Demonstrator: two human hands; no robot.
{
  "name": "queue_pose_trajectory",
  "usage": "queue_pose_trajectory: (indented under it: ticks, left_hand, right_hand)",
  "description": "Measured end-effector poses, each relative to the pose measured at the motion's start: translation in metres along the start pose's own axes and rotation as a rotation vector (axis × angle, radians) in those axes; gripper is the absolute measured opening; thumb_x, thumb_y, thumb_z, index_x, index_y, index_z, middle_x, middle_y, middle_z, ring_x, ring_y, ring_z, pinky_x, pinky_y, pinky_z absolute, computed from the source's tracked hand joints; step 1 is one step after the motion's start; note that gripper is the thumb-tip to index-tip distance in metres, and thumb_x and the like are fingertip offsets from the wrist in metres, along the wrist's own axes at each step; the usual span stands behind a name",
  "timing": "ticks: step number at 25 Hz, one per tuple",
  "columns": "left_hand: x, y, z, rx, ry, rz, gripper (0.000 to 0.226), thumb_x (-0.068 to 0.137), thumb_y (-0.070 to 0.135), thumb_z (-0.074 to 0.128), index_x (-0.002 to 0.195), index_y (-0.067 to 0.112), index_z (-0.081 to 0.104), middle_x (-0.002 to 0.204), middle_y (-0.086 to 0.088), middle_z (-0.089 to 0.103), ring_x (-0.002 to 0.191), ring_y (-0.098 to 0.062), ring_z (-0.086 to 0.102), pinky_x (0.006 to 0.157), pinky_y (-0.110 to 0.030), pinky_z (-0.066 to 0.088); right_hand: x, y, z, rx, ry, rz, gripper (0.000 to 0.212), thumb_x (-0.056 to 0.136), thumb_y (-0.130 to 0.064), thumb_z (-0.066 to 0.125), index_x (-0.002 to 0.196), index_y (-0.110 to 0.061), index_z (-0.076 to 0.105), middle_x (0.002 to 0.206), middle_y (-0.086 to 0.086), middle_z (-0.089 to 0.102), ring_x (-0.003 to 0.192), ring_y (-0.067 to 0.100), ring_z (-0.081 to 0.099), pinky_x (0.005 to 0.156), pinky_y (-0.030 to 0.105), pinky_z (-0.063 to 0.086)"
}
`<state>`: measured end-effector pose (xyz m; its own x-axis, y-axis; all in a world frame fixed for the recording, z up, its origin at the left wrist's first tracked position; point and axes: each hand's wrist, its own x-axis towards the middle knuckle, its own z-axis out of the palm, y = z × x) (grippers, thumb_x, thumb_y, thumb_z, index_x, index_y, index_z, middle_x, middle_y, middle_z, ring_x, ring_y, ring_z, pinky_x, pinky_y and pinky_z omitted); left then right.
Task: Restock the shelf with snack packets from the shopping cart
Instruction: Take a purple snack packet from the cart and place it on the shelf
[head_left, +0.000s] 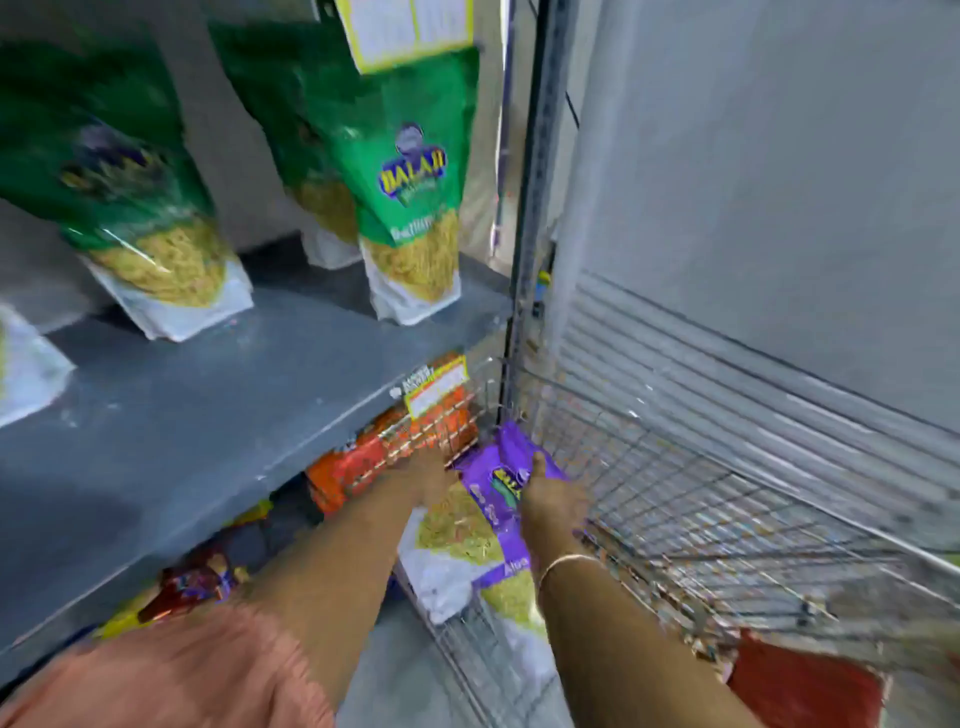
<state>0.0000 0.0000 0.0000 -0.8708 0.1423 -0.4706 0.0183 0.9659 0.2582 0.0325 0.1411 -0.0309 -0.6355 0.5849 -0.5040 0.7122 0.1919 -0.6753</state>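
Note:
A purple snack packet lies at the near-left corner of the wire shopping cart, above a second purple and white packet. My right hand grips the top packet's right edge. On its left side, my left hand also holds it; the picture is blurred there. On the grey shelf stand green snack packets, one at the left and one by the upright.
A metal shelf upright rises between shelf and cart. Orange packets fill the lower shelf, with more mixed packets nearer me. A grey shuttered wall stands behind the cart. A red item lies at the cart's near right.

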Motion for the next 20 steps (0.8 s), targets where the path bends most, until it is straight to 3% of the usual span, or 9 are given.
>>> queue_pose_trajectory:
  ticks: [2,4,9,12,15,18,20]
  left_hand:
    - [0.026,-0.004,0.025,-0.043,-0.059,-0.063,0.046,0.097,0.025,0.035,0.131,-0.006,0.039,0.139,-0.027,0.044,0.128,-0.035,0.043,0.103,-0.037,0.036]
    - [0.054,-0.017,0.052,-0.117,-0.057,-0.133,0.052,0.096,0.029,0.038,0.135,-0.005,0.033,0.141,-0.028,0.040,0.130,-0.037,0.041,0.106,-0.039,0.034]
    - [0.097,-0.032,0.078,-0.369,-0.150,-0.250,0.064,0.091,0.036,0.048,0.140,0.001,0.027,0.140,-0.026,0.043,0.123,-0.038,0.047,0.099,-0.041,0.042]
    - [0.105,-0.037,0.083,-0.432,-0.128,-0.321,0.070,0.088,0.038,0.053,0.141,0.001,0.026,0.145,-0.023,0.037,0.128,-0.035,0.043,0.103,-0.040,0.040]
    - [0.107,-0.043,0.089,-0.436,-0.138,-0.355,0.079,0.083,0.044,0.058,0.141,0.001,0.025,0.150,-0.020,0.031,0.133,-0.034,0.038,0.107,-0.038,0.038]
    - [0.099,-0.044,0.089,-0.589,-0.222,-0.341,0.087,0.082,0.045,0.060,0.144,0.004,0.017,0.156,-0.015,0.018,0.141,-0.029,0.025,0.113,-0.037,0.031]
    - [0.089,-0.040,0.081,-0.663,-0.201,-0.304,0.082,0.079,0.040,0.065,0.141,0.002,0.027,0.145,-0.011,0.036,0.129,-0.024,0.039,0.096,-0.030,0.041]
  right_hand:
    - [0.010,0.031,0.024,0.115,-0.162,0.165,0.066,0.088,-0.051,0.039,0.122,0.006,0.050,0.128,0.025,0.055,0.120,0.037,0.051,0.096,0.037,0.044]
    - [0.024,0.061,0.054,0.367,-0.305,0.342,0.063,0.085,-0.049,0.047,0.118,0.004,0.052,0.120,0.017,0.062,0.108,0.032,0.060,0.088,0.036,0.049]
    - [0.054,0.078,0.095,0.695,-0.162,0.504,0.094,0.067,-0.046,0.073,0.133,0.007,0.032,0.132,0.014,0.049,0.121,0.033,0.051,0.102,0.049,0.043]
    - [0.062,0.083,0.098,0.764,-0.158,0.474,0.093,0.059,-0.038,0.081,0.131,0.002,0.039,0.123,0.014,0.056,0.114,0.029,0.055,0.101,0.049,0.045]
    - [0.070,0.090,0.097,0.852,-0.159,0.398,0.068,0.058,-0.024,0.083,0.115,0.000,0.054,0.102,0.012,0.063,0.090,0.024,0.060,0.097,0.048,0.048]
    - [0.069,0.097,0.083,0.892,-0.250,0.377,0.040,0.070,-0.015,0.076,0.105,-0.009,0.056,0.092,0.012,0.063,0.078,0.026,0.060,0.072,0.039,0.054]
    - [0.067,0.096,0.070,0.885,-0.286,0.318,0.035,0.072,-0.015,0.074,0.103,-0.010,0.058,0.082,0.008,0.063,0.064,0.020,0.060,0.056,0.028,0.052]
